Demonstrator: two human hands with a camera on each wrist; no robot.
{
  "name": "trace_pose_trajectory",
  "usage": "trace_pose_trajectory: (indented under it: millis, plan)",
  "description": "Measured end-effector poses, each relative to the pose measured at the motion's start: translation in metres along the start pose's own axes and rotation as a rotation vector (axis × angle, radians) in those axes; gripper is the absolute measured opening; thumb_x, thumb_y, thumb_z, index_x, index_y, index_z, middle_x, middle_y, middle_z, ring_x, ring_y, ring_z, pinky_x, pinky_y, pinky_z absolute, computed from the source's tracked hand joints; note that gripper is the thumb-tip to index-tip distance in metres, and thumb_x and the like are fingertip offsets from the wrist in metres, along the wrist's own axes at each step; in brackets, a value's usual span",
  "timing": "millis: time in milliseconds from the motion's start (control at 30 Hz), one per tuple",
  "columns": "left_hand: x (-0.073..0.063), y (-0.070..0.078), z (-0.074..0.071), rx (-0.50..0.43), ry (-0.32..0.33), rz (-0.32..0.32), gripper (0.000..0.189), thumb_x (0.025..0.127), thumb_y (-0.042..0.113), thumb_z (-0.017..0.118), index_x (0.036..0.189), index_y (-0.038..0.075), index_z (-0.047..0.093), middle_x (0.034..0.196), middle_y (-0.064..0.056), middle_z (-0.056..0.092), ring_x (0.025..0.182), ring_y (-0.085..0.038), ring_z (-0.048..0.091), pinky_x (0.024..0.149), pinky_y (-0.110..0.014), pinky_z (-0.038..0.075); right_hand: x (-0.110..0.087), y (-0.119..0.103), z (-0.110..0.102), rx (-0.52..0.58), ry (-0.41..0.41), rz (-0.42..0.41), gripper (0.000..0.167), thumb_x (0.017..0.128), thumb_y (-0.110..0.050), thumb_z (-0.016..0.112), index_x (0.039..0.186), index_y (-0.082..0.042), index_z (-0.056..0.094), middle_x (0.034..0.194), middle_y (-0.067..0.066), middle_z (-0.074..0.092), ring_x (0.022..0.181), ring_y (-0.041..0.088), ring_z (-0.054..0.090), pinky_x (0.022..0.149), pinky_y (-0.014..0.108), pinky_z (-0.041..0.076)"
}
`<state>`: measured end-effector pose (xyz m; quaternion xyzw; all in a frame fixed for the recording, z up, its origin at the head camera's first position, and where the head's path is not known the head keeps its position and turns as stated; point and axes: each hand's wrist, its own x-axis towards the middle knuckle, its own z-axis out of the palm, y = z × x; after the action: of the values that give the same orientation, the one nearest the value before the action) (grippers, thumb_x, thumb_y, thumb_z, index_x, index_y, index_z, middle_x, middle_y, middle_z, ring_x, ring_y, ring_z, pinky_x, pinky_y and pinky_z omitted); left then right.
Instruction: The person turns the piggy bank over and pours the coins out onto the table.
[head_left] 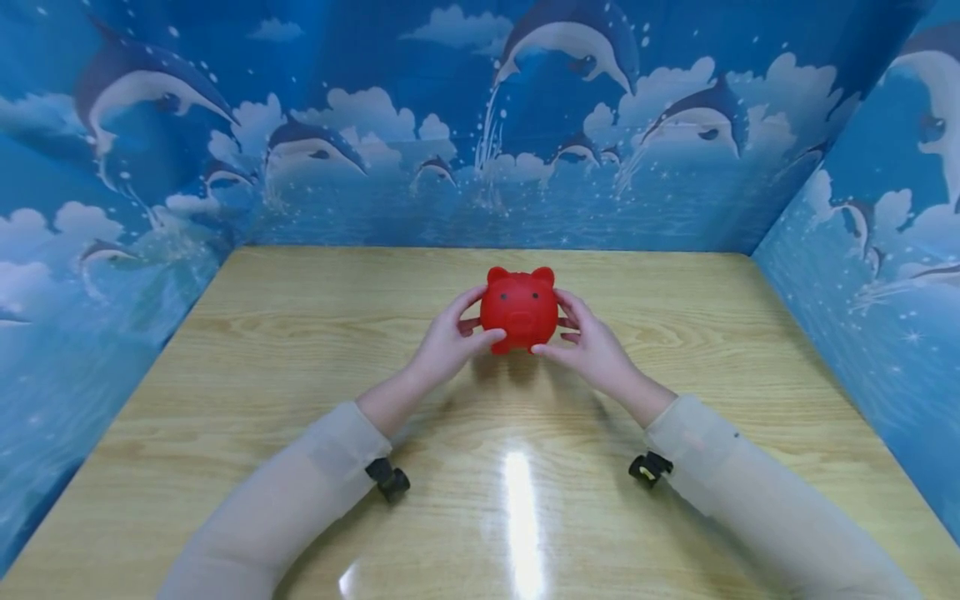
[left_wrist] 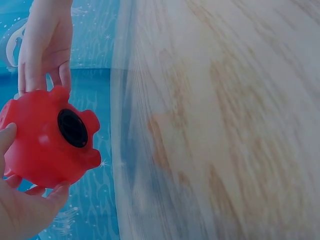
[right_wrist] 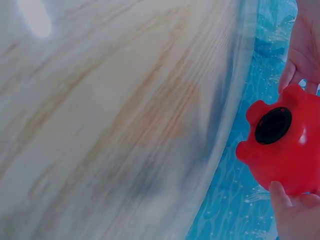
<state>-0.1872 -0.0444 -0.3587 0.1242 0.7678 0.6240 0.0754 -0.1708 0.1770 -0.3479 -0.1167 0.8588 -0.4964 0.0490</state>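
A red piggy bank (head_left: 519, 310) with round ears and small dark eyes faces me, held between both hands. My left hand (head_left: 448, 340) grips its left side, thumb low on the front and fingers reaching round behind. On the opposite side my right hand (head_left: 595, 347) holds it the same way, its thumb by a front foot. Both wrist views look at the underside, where a round black plug (left_wrist: 72, 128) sits among stubby feet. The piggy bank is raised off the table, with shadows below it. Parts of the fingers are hidden behind its body.
The wood-grain table (head_left: 300, 367) shows a bright light reflection near its front. Blue dolphin-print sheeting (head_left: 420, 192) stands along the back and both sides. A small black camera (head_left: 388, 479) is strapped at the left sleeve, another black camera (head_left: 649, 468) at the right.
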Motion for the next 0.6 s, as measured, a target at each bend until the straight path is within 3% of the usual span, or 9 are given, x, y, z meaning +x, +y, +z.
trace_pose_trajectory:
  millis: [233,600]
  plan:
    - [-0.0009,-0.0004,-0.0001,-0.014,-0.004,-0.013,0.07,0.084,0.021,0.07,0.144,0.02,0.035,0.146,0.0,0.033,0.114,-0.027,0.054,0.082,-0.035,0.052,-0.0002,0.0046,0.0016,-0.042,-0.021,-0.045,0.091,0.078,-0.01,0.075,0.149,-0.011,0.018,0.144,0.013,0.035,0.119,0.033,0.046,0.095,0.047,0.043]
    - [-0.0006,0.0014,0.0001,-0.028,0.01,-0.042,0.068,0.083,0.023,0.071,0.143,0.024,0.037,0.145,0.003,0.034,0.111,-0.024,0.056,0.082,-0.035,0.052,0.0002,0.006,0.0008,-0.144,-0.021,-0.109,0.095,0.077,-0.008,0.076,0.15,-0.013,0.015,0.143,0.012,0.037,0.119,0.03,0.046,0.093,0.046,0.044]
